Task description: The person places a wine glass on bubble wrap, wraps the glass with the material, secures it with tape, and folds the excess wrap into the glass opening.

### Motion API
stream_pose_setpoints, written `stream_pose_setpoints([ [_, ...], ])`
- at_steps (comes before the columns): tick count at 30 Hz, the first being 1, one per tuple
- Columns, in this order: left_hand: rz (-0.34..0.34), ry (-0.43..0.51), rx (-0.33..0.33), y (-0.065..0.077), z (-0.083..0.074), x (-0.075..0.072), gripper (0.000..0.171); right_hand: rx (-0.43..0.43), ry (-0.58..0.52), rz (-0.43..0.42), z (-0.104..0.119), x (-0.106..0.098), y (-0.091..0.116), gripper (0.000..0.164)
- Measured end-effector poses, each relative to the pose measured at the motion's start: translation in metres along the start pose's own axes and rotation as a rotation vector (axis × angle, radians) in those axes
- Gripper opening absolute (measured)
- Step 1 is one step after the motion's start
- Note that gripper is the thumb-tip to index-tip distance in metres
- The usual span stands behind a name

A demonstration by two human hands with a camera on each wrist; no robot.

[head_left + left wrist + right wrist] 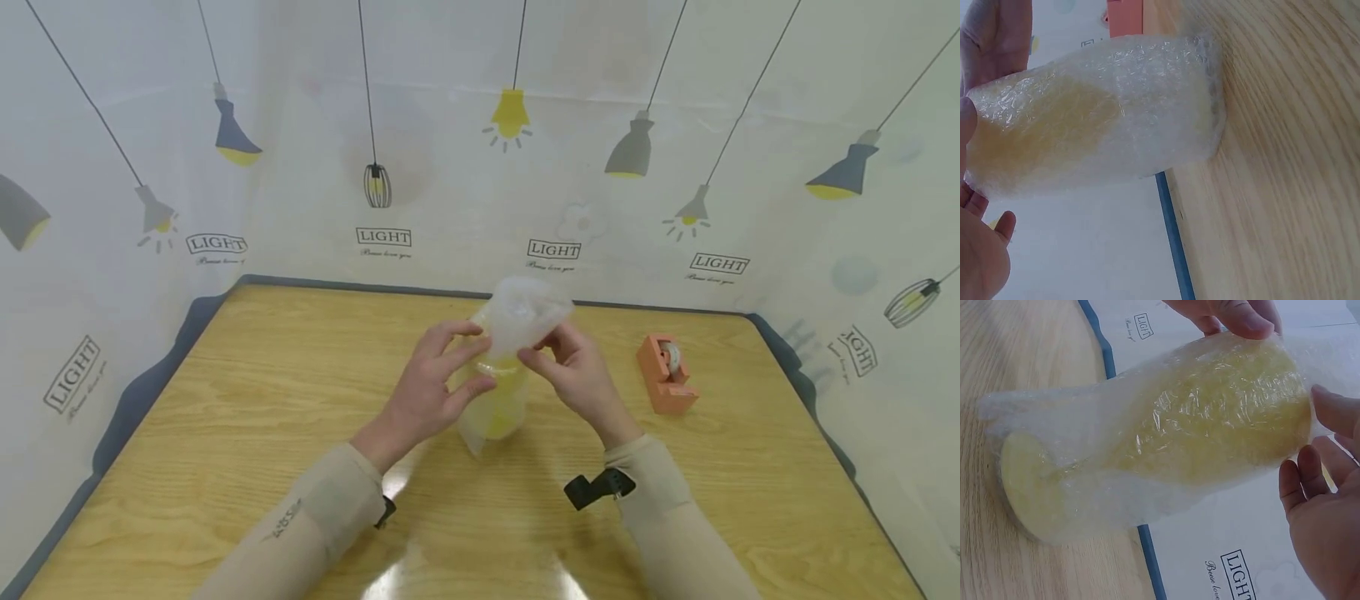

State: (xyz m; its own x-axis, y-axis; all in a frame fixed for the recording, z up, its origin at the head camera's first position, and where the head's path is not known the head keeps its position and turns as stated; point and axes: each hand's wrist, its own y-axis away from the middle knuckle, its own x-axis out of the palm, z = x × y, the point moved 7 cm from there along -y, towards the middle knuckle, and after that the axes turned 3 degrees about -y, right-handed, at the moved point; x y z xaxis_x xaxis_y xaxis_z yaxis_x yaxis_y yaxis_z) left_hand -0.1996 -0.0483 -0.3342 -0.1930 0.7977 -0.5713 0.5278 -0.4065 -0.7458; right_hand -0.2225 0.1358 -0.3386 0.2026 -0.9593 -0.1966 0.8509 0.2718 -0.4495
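A yellow stemmed glass [501,404] stands upright on the table, wrapped in clear bubble wrap [525,308]. Through the plastic, the right wrist view shows its wide bowl [1222,412], thin stem and round foot [1029,481]. Loose wrap sticks up above the rim. My left hand [431,375] holds the wrapped glass near the rim from the left, thumb in front and fingers around the side. At the right of the rim, my right hand [573,371] pinches the loose upper wrap between thumb and fingers. Some fingertips are hidden behind the wrap.
An orange tape dispenser [666,375] with a roll of tape stands on the wooden table [300,375] to the right. Behind and along the sides hangs a pale sheet [450,208] printed with lamps, its dark blue border running along the table edge.
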Motion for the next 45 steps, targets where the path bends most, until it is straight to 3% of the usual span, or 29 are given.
stream_pose_setpoints([
  [7, -0.015, 0.023, -0.047, -0.004, 0.006, -0.002, 0.047, -0.019, 0.018, 0.034, 0.003, 0.003, -0.001, 0.034],
  [22, 0.041, 0.075, -0.074, -0.008, 0.011, 0.000, 0.040, -0.058, 0.018, 0.080, 0.005, 0.005, 0.000, 0.034],
  [31, 0.014, 0.042, -0.058, -0.009, 0.009, 0.001, 0.056, -0.030, 0.045, 0.013, 0.001, 0.004, 0.002, 0.027],
  [37, 0.033, 0.043, -0.206, -0.005, 0.015, 0.004, 0.086, 0.006, 0.096, -0.011, 0.001, 0.003, 0.002, 0.024],
  [39, 0.039, 0.041, -0.229, -0.004, 0.016, 0.003, 0.091, 0.001, 0.129, -0.019, 0.003, 0.002, 0.003, 0.023],
  [45, 0.016, -0.007, -0.135, -0.007, 0.014, 0.001, 0.086, -0.067, 0.225, -0.042, 0.008, -0.001, 0.004, 0.028],
])
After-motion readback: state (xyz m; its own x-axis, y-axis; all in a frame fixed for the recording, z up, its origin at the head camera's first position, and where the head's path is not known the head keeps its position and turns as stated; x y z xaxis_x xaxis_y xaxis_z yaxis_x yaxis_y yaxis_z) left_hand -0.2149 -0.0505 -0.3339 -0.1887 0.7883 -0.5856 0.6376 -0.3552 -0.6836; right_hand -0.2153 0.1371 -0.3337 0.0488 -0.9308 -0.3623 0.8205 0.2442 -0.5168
